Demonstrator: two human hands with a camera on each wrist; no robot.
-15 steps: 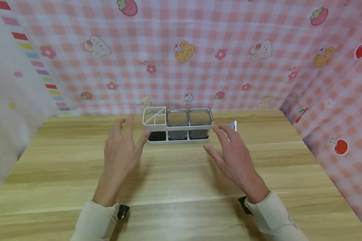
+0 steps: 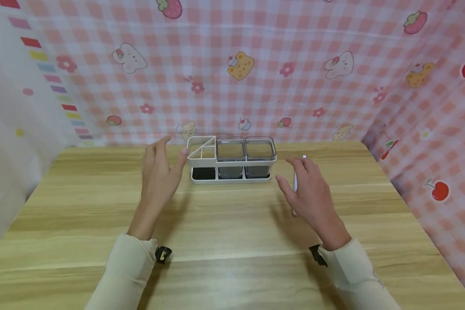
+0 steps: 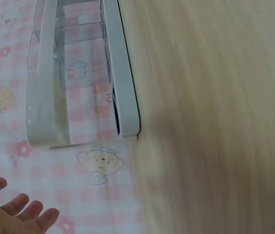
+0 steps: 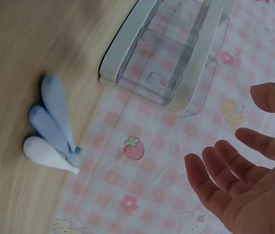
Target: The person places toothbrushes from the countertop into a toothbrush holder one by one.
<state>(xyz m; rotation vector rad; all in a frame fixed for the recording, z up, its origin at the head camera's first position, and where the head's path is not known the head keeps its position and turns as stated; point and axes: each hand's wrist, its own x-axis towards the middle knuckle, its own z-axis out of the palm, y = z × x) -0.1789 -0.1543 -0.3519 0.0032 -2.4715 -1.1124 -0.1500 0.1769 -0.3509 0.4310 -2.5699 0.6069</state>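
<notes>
A white toothbrush holder (image 2: 232, 164) stands at the back of the table, with a divided section at its left end. Two clear cups (image 2: 230, 150) sit in its other slots. Beside the left end is my left hand (image 2: 157, 175), fingers spread and nothing in them; its thumb tip is right at the holder's rim in the head view. My right hand (image 2: 309, 189) hovers off the right end with fingers apart and holding nothing. Below it lie three toothbrushes: a light blue toothbrush (image 4: 56, 105), a bluish-purple toothbrush (image 4: 48, 127) and a white toothbrush (image 4: 45, 152). In the head view the right hand mostly hides them.
A pink checked cloth (image 2: 279, 99) with cartoon prints hangs just behind the holder and along the right side. Pale cloth (image 2: 19, 107) hangs at the left. The wooden table (image 2: 232, 241) stretches toward me.
My left hand has risen a little along the holder's left end. The right hand has drawn away to the right from the holder. The holder stays in place.
</notes>
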